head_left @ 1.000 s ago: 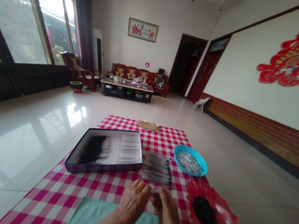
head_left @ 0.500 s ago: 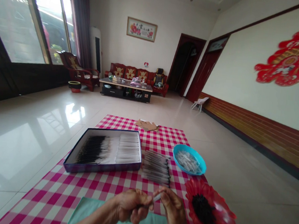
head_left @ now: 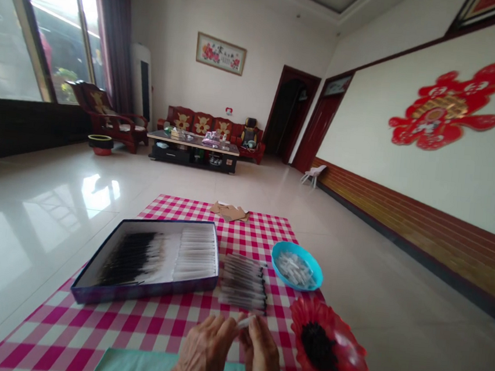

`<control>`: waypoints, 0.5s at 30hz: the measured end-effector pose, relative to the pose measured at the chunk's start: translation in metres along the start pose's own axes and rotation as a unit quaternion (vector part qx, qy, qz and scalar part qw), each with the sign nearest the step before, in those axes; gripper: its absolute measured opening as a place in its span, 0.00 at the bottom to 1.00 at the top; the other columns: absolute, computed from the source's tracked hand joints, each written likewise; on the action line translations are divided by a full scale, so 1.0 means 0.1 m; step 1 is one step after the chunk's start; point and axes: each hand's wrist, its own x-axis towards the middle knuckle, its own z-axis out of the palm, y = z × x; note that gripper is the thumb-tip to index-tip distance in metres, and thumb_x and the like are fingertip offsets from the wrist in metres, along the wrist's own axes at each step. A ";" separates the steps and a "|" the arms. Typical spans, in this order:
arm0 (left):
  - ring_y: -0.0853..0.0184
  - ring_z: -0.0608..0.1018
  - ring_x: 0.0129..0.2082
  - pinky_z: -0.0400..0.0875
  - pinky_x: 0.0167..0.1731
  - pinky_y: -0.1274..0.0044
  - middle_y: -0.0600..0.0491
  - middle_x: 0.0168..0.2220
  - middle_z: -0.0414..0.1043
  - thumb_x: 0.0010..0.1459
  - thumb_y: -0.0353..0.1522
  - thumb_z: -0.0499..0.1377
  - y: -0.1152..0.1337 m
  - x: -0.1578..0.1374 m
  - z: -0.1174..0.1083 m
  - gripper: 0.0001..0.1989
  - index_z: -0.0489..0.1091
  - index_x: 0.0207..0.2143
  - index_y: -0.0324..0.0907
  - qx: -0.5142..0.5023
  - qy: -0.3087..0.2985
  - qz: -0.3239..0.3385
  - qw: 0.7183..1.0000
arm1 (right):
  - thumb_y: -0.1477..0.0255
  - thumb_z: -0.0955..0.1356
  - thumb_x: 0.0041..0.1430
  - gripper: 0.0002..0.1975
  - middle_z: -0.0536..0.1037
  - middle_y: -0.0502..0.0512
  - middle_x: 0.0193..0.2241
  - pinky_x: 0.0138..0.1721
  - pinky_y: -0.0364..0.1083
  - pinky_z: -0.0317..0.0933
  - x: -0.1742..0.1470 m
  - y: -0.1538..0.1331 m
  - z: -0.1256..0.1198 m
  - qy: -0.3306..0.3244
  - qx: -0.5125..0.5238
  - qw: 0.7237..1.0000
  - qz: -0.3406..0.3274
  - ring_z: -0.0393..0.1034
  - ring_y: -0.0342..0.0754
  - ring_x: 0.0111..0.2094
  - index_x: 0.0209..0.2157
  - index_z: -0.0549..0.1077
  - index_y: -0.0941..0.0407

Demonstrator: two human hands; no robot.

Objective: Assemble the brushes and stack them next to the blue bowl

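Observation:
My left hand (head_left: 208,342) is closed, its fingers curled in around what looks like a pen; its grip hides nearly all of that pen. Between thumb and fingers, my right hand (head_left: 261,350) pinches a whitish translucent pen cap (head_left: 245,323). The two hands meet at this cap, over the near part of the checked cloth. Just beyond them lies a row of clear pens with black ends (head_left: 243,283). A blue bowl (head_left: 319,281) of similar whitish caps stands to the right. Nearer, a red flower-shaped dish (head_left: 346,361) holds small black pieces (head_left: 319,345).
A shallow dark-blue box (head_left: 145,292) at left holds thin black-and-white rods (head_left: 133,256) and whitish tubes (head_left: 197,250). Torn cardboard (head_left: 230,212) lies at the far edge of the pink checked cloth (head_left: 58,330). A mint-green cloth (head_left: 133,367) is closest to me.
The view has swung a little to the right, so things appear shifted left. My hands have turned and drawn closer together, with the cap still between them.

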 end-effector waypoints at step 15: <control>0.78 0.54 0.11 0.40 0.13 0.82 0.62 0.13 0.57 0.42 0.56 0.58 -0.29 -0.21 0.05 0.28 0.67 0.29 0.38 -0.543 -0.235 -0.388 0.707 | 0.59 0.70 0.45 0.22 0.79 0.55 0.31 0.27 0.43 0.65 0.97 -1.55 -0.70 0.065 -0.303 0.940 -0.142 0.72 0.49 0.31 0.39 0.75 0.58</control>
